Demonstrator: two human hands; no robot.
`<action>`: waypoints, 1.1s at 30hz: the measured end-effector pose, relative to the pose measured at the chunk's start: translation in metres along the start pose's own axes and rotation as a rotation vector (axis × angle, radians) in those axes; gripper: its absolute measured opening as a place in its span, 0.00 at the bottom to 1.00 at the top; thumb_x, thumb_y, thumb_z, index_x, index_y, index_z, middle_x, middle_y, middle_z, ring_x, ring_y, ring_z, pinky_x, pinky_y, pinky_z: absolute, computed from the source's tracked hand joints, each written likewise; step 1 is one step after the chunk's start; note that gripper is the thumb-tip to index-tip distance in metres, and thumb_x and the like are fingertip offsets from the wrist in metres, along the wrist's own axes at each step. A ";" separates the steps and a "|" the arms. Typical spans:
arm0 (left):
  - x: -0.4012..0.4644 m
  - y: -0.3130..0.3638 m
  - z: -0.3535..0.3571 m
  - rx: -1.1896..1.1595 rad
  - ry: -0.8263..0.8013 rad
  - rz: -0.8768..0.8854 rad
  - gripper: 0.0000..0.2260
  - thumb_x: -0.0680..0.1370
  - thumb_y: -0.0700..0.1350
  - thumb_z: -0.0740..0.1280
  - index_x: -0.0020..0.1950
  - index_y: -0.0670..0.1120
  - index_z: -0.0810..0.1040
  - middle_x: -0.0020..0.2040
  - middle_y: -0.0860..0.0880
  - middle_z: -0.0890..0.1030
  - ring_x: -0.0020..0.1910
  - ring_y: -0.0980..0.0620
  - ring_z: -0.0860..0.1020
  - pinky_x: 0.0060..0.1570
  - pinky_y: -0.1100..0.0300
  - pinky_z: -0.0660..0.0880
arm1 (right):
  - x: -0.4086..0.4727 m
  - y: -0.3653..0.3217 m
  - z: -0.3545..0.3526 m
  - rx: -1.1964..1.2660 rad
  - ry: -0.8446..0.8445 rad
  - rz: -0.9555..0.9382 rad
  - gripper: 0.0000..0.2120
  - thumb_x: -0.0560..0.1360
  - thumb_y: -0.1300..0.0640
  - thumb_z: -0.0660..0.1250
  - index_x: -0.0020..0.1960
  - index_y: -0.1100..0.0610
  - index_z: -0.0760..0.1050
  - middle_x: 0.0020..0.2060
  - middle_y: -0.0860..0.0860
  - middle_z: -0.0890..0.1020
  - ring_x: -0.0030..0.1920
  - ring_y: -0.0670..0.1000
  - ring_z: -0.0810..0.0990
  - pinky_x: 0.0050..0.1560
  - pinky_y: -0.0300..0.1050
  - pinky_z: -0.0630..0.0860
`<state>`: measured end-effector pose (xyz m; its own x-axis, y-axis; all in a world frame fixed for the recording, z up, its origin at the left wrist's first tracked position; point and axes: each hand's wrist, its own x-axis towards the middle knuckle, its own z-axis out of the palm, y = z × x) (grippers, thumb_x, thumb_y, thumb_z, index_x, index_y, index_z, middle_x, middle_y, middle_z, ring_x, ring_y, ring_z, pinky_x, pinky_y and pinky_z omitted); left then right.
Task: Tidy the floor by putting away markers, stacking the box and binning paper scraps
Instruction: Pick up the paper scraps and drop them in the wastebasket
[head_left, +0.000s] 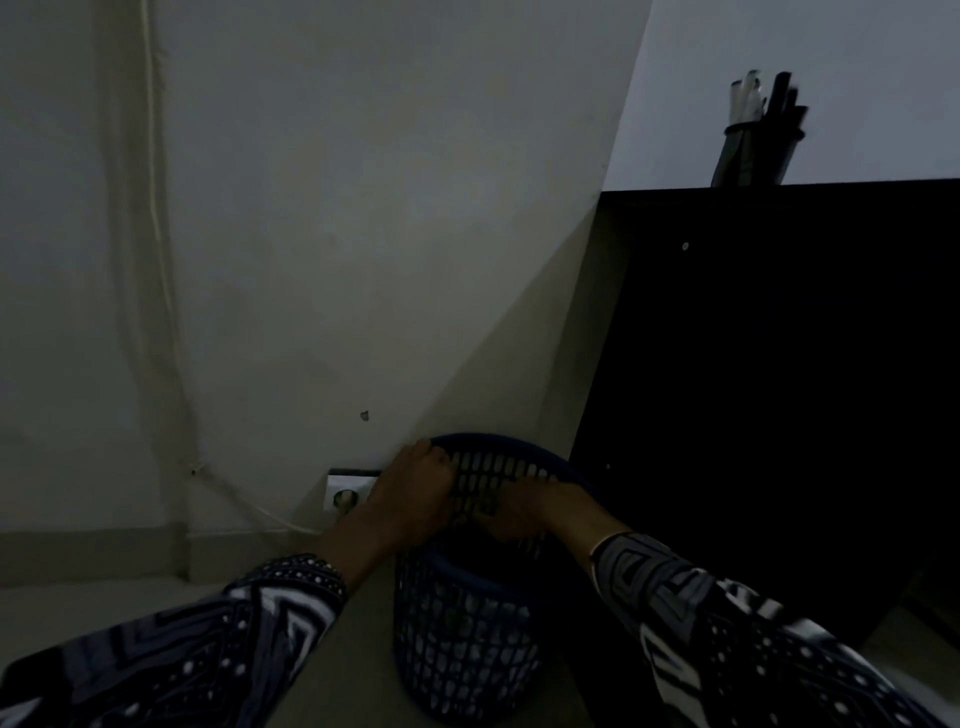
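Wastebasket (462, 639), dark blue lattice plastic, on the floor in the wall corner, just beside the dark cabinet (779, 389). Long axis near upright, mouth tipped up and toward the camera, far rim against the wall.

Left hand (415, 491) reaching forward and down over the left far rim, palm down, fingers curled round that rim, gripping it. Right hand (524, 512) lower, inside the mouth, back of hand up, fingers bent toward the lattice wall; too dim to tell whether anything is pinched there. Both forearms converging over the basket, patterned black-and-white sleeves (197, 660) pulled to the wrists.

Just left of the left hand, a wall socket (345, 493) low on the wall, a pale cable (156, 249) running down to it. Farther out, on the cabinet top, a black holder with markers (758, 140) standing upright.
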<state>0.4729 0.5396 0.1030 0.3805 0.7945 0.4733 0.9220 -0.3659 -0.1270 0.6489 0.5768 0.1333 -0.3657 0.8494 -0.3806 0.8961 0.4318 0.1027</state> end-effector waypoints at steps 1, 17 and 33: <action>-0.001 0.000 -0.002 -0.014 0.016 0.012 0.05 0.74 0.44 0.69 0.41 0.43 0.78 0.44 0.43 0.79 0.47 0.44 0.75 0.46 0.54 0.69 | -0.002 -0.001 -0.002 0.033 0.020 -0.031 0.33 0.78 0.29 0.50 0.79 0.42 0.57 0.76 0.53 0.66 0.69 0.58 0.71 0.70 0.53 0.69; -0.018 -0.037 -0.043 -0.086 0.120 -0.060 0.14 0.78 0.45 0.64 0.62 0.42 0.76 0.57 0.44 0.77 0.55 0.43 0.72 0.55 0.51 0.69 | -0.003 -0.048 -0.040 0.192 0.740 -0.256 0.18 0.81 0.47 0.59 0.66 0.53 0.77 0.56 0.54 0.79 0.55 0.55 0.78 0.51 0.51 0.78; -0.137 -0.136 -0.161 0.118 0.063 -0.224 0.27 0.81 0.51 0.61 0.79 0.46 0.61 0.77 0.45 0.64 0.75 0.46 0.62 0.73 0.51 0.63 | 0.018 -0.193 -0.052 -0.004 1.091 -0.732 0.22 0.81 0.48 0.59 0.74 0.52 0.71 0.64 0.55 0.79 0.65 0.53 0.76 0.78 0.52 0.56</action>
<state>0.2834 0.4028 0.1956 0.1641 0.8161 0.5541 0.9862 -0.1224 -0.1118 0.4566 0.5247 0.1544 -0.7791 0.2259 0.5848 0.4047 0.8936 0.1940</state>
